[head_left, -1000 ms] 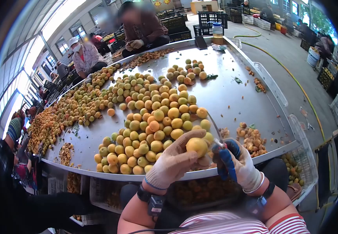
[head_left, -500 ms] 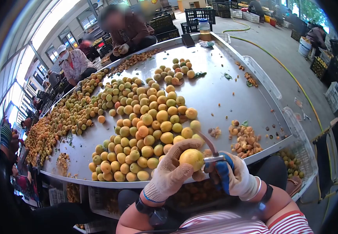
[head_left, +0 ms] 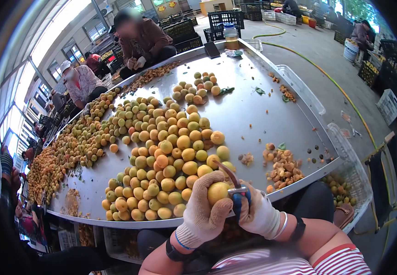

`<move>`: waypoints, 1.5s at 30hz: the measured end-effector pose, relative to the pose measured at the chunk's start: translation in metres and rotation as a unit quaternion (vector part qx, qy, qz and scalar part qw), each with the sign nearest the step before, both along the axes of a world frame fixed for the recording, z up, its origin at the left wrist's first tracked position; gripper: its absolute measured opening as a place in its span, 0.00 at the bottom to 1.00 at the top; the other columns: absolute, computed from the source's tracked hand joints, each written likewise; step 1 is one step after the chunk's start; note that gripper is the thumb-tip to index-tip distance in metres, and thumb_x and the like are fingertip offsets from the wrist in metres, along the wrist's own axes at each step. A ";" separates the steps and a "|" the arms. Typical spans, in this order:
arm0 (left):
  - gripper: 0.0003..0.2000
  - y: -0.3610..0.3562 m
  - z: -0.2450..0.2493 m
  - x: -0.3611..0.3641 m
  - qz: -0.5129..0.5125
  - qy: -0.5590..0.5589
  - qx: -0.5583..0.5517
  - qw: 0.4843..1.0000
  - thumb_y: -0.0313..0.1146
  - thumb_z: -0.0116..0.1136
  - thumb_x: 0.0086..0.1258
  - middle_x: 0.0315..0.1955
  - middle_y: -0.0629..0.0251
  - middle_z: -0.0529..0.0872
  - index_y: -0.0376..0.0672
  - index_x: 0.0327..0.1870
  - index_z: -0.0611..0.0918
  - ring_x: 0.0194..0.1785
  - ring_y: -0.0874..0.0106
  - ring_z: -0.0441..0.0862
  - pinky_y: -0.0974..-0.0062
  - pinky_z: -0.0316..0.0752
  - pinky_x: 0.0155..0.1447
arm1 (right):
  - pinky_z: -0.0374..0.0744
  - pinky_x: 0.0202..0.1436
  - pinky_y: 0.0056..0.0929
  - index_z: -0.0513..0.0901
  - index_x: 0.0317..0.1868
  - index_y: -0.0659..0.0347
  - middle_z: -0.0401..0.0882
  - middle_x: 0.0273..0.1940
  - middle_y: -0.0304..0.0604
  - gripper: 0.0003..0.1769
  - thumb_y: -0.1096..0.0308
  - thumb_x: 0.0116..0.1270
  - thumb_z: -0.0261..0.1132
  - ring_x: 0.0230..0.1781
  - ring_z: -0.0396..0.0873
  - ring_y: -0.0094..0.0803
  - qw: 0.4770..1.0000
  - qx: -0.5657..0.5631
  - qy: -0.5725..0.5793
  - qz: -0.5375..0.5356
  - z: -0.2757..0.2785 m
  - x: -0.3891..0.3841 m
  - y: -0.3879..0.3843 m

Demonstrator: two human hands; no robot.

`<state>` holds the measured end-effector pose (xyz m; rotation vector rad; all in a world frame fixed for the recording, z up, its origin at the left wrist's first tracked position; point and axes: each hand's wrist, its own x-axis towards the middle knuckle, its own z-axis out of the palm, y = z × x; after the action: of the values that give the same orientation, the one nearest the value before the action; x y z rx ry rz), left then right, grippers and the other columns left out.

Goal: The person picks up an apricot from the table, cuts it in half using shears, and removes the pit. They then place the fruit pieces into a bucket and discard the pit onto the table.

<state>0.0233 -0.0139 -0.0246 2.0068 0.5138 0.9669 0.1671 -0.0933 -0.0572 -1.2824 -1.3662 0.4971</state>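
In a cream knit glove, my left hand (head_left: 200, 213) is wrapped round a yellow apricot (head_left: 218, 194) at the table's near edge. My right hand (head_left: 261, 213), also gloved and with blue showing at the fingers, grips a small hand tool (head_left: 238, 189). This tool has a silvery metal bar and a curved brown strip rising from it. Its metal end meets the right side of the apricot. Just beyond my hands, a large pile of apricots (head_left: 166, 146) spreads leftward over the metal table (head_left: 239, 107).
Right of my hands lies a heap of apricot scraps (head_left: 283, 167). The raised table rim (head_left: 294, 181) runs close behind it. A lidded jar (head_left: 231, 36) and a dark phone (head_left: 212, 50) stand at the far end. Two people (head_left: 143, 43) sit along the far left side. A crate (head_left: 345, 188) of fruit sits below right.
The view has shifted slightly, so the table sits a little further left. My hands have closed in round the apricot, and the tool's bar now overlaps its upper right side.
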 end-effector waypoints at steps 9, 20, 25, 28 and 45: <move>0.25 0.012 -0.010 0.000 -0.024 0.040 -0.149 0.988 0.39 0.66 0.71 0.47 0.57 0.80 0.37 0.62 0.70 0.49 0.67 0.82 0.71 0.78 0.55 | 0.77 0.25 0.40 0.76 0.44 0.61 0.78 0.25 0.47 0.14 0.59 0.81 0.51 0.21 0.79 0.46 0.994 -0.027 0.100 -0.030 -0.008 -0.005 0.009; 0.37 0.023 0.016 -0.010 -0.120 -0.162 -0.428 0.881 0.21 0.72 0.59 0.60 0.59 0.78 0.39 0.71 0.69 0.58 0.69 0.81 0.74 0.86 0.53 | 0.73 0.24 0.21 0.76 0.48 0.62 0.77 0.25 0.38 0.15 0.57 0.81 0.53 0.20 0.76 0.23 0.921 -0.163 0.311 0.166 0.028 0.027 -0.005; 0.36 0.024 0.011 -0.011 -0.128 -0.208 -0.391 0.888 0.19 0.72 0.59 0.62 0.57 0.78 0.37 0.70 0.69 0.63 0.64 0.80 0.68 0.83 0.60 | 0.79 0.34 0.30 0.77 0.49 0.66 0.83 0.30 0.45 0.08 0.74 0.72 0.59 0.29 0.83 0.38 0.986 -0.060 0.091 0.123 0.001 0.013 -0.003; 0.35 0.023 0.012 -0.011 -0.129 -0.217 -0.376 0.892 0.19 0.73 0.59 0.62 0.57 0.78 0.36 0.68 0.70 0.65 0.62 0.79 0.66 0.80 0.64 | 0.79 0.33 0.34 0.77 0.49 0.67 0.82 0.29 0.50 0.09 0.75 0.69 0.59 0.28 0.82 0.50 0.993 -0.034 0.013 0.108 0.007 0.013 0.000; 0.30 0.012 0.005 -0.005 -0.103 -0.222 -0.372 0.895 0.44 0.63 0.73 0.57 0.56 0.82 0.36 0.68 0.68 0.63 0.64 0.80 0.70 0.77 0.64 | 0.77 0.25 0.44 0.77 0.47 0.64 0.77 0.25 0.48 0.11 0.73 0.65 0.63 0.23 0.78 0.52 0.989 0.052 -0.135 0.024 -0.014 -0.003 0.009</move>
<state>0.0184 -0.0016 -0.0199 1.0831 0.3314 0.8809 0.1645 -0.0845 -0.0710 -1.2656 -1.6300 0.2875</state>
